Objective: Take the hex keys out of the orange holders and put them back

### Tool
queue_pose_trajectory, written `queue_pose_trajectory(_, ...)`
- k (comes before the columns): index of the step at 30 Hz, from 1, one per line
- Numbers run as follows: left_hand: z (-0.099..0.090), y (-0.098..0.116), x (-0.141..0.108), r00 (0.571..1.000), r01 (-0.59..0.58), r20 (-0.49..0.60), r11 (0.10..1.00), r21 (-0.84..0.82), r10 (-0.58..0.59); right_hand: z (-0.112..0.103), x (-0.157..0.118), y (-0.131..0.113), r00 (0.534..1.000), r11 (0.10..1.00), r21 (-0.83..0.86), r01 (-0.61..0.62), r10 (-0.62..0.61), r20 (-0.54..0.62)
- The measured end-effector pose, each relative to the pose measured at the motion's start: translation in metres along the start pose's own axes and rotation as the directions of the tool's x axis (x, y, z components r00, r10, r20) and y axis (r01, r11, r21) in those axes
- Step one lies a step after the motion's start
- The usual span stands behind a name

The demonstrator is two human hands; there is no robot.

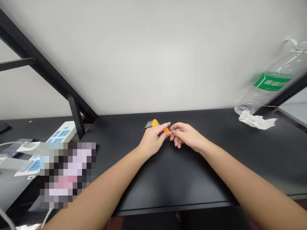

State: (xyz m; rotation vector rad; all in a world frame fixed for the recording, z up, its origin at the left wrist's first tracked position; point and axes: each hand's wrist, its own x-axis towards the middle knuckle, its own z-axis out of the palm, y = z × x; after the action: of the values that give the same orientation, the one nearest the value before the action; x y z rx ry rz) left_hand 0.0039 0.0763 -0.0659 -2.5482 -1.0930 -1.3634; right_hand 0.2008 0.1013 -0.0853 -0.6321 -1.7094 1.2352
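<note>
Left hand (152, 139): clamped on orange toothed tool (154, 123), held over bench (201, 172).
Right hand (185, 135): clamped on same tool, just beside left hand.

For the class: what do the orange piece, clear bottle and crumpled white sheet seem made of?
The orange piece looks like moulded plastic, evenly bright, with shiny metal-looking prongs. The bottle seems thin clear plastic, see-through and ribbed. The crumpled sheet looks like tissue paper, from its limp creases, possibly cloth.
</note>
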Motion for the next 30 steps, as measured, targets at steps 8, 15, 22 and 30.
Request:
queue_pose_trajectory(8, -0.003, 0.0, -0.001, 0.98, -0.101, 0.174, 0.994, 0.049, 0.091, 0.005, -0.004, 0.004, 0.997, 0.988, -0.139, 0.063, -0.057, 0.05)
queue_pose_trajectory(15, -0.007, -0.003, 0.0, 0.964, -0.138, 0.253, 0.965, 0.224, 0.08, 0.004, -0.003, 0.001, 1.0, 0.988, -0.153, 0.003, -0.002, 0.008)
queue_pose_trajectory(22, -0.005, 0.0, -0.001, 0.975, -0.075, 0.222, 0.967, 0.245, 0.019, 0.007, -0.007, -0.002, 0.997, 0.95, -0.306, 0.065, -0.077, -0.027)
queue_pose_trajectory(30, -0.004, 0.0, 0.0, 0.997, 0.052, 0.05, 0.97, 0.238, -0.066, 0.013, -0.008, -0.002, 0.989, 0.951, -0.288, 0.11, -0.132, -0.058)
